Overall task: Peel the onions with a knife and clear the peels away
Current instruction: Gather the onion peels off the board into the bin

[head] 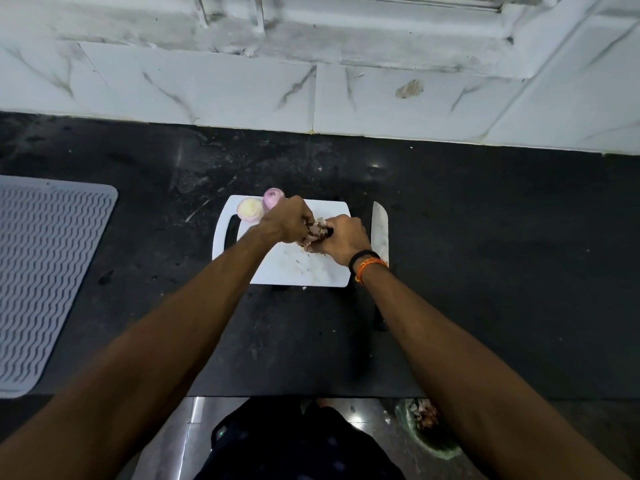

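Observation:
Two peeled onions, one pale yellow [250,209] and one purple [273,197], sit at the far left corner of a white cutting board [294,268]. Over the board's middle, my left hand [290,221] and my right hand [344,237] are cupped together around a bunch of onion peels [317,232], fingers curled on them. Small peel scraps lie on the board below the hands. A knife [380,230] lies on the black counter just right of the board, blade pointing away, its handle partly hidden by my right forearm.
A grey ribbed mat [45,271] lies on the counter at the left. A white marbled tile wall [311,98] runs behind the counter. On the floor below the counter edge stands a green bin [427,431] with peels in it.

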Demonstrator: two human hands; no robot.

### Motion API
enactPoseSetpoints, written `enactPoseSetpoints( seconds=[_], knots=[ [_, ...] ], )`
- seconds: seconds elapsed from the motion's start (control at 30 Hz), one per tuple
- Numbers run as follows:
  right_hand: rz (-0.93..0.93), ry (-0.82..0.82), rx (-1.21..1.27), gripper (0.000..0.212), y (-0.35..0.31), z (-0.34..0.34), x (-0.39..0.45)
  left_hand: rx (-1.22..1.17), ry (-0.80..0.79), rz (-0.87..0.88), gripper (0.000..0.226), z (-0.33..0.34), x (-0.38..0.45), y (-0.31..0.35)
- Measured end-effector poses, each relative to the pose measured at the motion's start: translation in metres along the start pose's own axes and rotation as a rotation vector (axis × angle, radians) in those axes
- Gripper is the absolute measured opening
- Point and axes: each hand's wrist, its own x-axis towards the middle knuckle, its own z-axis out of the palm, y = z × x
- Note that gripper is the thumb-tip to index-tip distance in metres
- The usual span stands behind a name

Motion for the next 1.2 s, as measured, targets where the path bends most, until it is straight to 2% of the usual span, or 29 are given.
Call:
enactPoseSetpoints(
  seconds=[0.4,0.53,0.73,0.83,0.97,1.2],
  knots=[
    [0.162,0.117,0.120,0.032,0.008,-0.003,-0.035,0.065,-0.078,0.129,0.018,0.008,-0.003,0.020],
    [0.214,0.192,0.170,0.027,0.018,-0.013,-0.055,0.106,-0.099,0.191,0.016,0.010,0.000,0.044],
    [0.297,0.340,0.238,0.031,0.046,-0.043,-0.102,0.117,-0.155,0.287,0.016,0.022,-0.013,0.108],
    [0.376,0.421,0.261,0.029,0.071,-0.062,-0.141,0.124,-0.200,0.386,0.013,0.041,-0.029,0.152],
    [0.476,0.486,0.260,0.031,0.104,-0.076,-0.190,0.080,-0.265,0.414,0.011,0.074,-0.051,0.197],
    [0.632,0.614,0.268,0.020,0.194,-0.085,-0.311,-0.006,-0.321,0.506,0.012,0.191,-0.115,0.277]
  ],
)
